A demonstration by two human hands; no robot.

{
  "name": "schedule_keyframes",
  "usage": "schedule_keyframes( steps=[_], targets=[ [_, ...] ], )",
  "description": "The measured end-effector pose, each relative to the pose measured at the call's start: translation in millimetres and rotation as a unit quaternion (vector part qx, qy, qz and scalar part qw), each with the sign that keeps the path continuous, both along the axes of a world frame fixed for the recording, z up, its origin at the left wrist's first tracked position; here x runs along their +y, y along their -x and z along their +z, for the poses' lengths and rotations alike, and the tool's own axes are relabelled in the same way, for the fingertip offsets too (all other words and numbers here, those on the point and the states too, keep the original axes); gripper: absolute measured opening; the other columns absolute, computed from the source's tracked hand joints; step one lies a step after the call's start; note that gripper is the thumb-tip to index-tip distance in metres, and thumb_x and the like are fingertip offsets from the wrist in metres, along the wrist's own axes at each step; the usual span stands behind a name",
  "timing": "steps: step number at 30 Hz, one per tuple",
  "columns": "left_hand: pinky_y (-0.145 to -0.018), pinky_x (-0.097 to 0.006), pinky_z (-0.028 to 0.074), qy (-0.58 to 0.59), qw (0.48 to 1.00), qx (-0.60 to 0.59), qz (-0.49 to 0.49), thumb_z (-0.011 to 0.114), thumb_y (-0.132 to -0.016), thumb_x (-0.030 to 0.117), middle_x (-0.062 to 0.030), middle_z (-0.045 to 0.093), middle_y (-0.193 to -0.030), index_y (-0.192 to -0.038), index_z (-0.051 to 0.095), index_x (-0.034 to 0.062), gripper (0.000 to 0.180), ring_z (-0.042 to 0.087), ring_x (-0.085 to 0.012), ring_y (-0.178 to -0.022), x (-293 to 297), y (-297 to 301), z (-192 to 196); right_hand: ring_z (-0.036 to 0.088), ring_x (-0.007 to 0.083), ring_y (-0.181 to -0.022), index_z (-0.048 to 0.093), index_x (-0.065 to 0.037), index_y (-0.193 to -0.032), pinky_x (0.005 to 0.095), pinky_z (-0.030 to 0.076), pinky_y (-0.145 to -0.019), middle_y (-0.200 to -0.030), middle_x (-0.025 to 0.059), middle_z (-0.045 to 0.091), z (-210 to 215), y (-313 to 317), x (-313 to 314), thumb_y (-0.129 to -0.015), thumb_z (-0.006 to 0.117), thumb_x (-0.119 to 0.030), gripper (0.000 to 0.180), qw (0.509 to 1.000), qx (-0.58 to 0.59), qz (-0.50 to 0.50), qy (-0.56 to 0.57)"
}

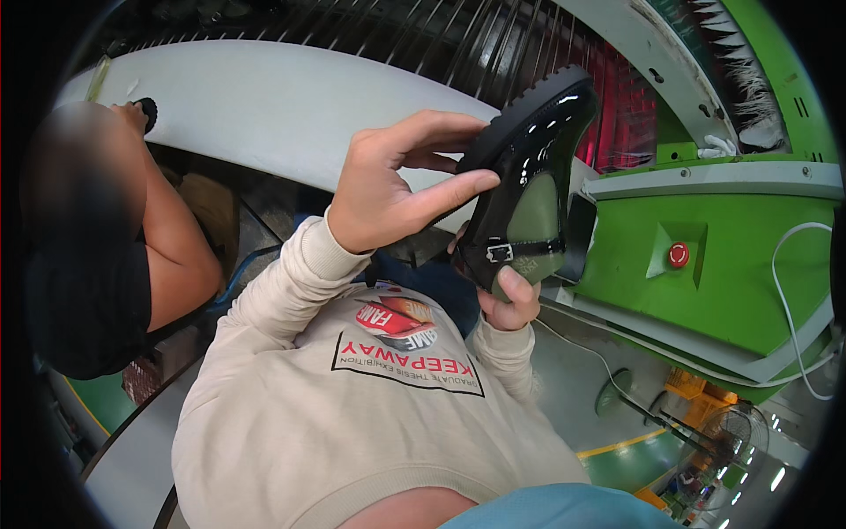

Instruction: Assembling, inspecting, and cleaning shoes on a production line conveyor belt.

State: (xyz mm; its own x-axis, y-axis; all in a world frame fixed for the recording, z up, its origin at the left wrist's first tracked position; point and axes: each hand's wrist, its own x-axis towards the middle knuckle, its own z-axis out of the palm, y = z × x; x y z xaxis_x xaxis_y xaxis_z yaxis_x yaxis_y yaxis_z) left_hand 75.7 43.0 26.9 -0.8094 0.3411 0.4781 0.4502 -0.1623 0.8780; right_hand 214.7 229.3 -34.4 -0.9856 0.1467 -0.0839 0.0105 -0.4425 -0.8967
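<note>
Right of centre, left hand [388, 181] and right hand [511, 301] grip a glossy black-and-green boot [530, 207], soled and buckled; what's left, unclear.

A glossy black boot [513, 189] with green side panel [539, 210] and buckled strap [533, 249] is held toe up, ridged sole [526, 113] facing left.

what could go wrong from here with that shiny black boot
The glossy black boot is held up off any surface by the left hand and right hand, so it might fall if the grip on it slips. Bare fingers could smudge its shiny finish. The right thumb sits close to the buckle, so it might catch on it.
</note>
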Motion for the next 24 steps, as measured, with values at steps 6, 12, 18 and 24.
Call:
schedule_keyframes(
  steps=[6,12,18,24],
  targets=[
    [-0.093,-0.035,0.067,0.017,0.999,-0.017,0.045,0.088,-0.091,-0.003,-0.0172,0.082,-0.115,-0.127,0.075,-0.0069,0.039,0.081,-0.0225,-0.104,-4.0,-4.7,-6.9,0.073,0.0363,-0.098,0.053,0.006,-0.148,0.0432,0.06,-0.085,-0.114,0.027,0.073,-2.1,6.0,-6.3,-0.082,0.065,-0.042,0.083,0.999,-0.026,-0.023,0.006],
    [-0.085,-0.031,0.067,0.029,0.997,0.009,0.077,0.088,-0.091,0.001,-0.0152,0.084,-0.103,-0.122,0.078,-0.0067,0.033,0.083,-0.0204,-0.092,-8.4,-7.0,-9.2,0.074,0.0365,-0.098,0.053,0.006,-0.148,0.0441,0.06,-0.084,-0.115,0.0266,0.073,-1.2,6.1,-11.7,-0.083,0.064,-0.042,0.082,0.998,-0.046,-0.028,0.012],
    [-0.081,-0.028,0.066,0.036,0.995,0.03,0.091,0.088,-0.092,0.002,-0.0143,0.085,-0.098,-0.12,0.079,-0.0066,0.031,0.084,-0.0205,-0.088,-9.8,-7.4,-13.3,0.074,0.0363,-0.1,0.054,0.007,-0.146,0.0452,0.06,-0.086,-0.116,0.0259,0.073,-36.5,0.3,-0.8,-0.085,0.062,-0.039,0.077,0.997,-0.03,-0.07,0.0],
    [-0.078,-0.026,0.065,0.035,0.994,0.007,0.107,0.085,-0.096,0.003,-0.0119,0.084,-0.093,-0.119,0.079,-0.0071,0.025,0.081,-0.0147,-0.084,-10.3,-12.4,-17.1,0.075,0.0401,-0.107,0.056,0.009,-0.146,0.0491,0.063,-0.095,-0.122,0.0271,0.073,-30.1,-1.5,-3.2,-0.087,0.062,-0.028,0.07,0.998,-0.019,-0.059,-0.013]
  ],
)
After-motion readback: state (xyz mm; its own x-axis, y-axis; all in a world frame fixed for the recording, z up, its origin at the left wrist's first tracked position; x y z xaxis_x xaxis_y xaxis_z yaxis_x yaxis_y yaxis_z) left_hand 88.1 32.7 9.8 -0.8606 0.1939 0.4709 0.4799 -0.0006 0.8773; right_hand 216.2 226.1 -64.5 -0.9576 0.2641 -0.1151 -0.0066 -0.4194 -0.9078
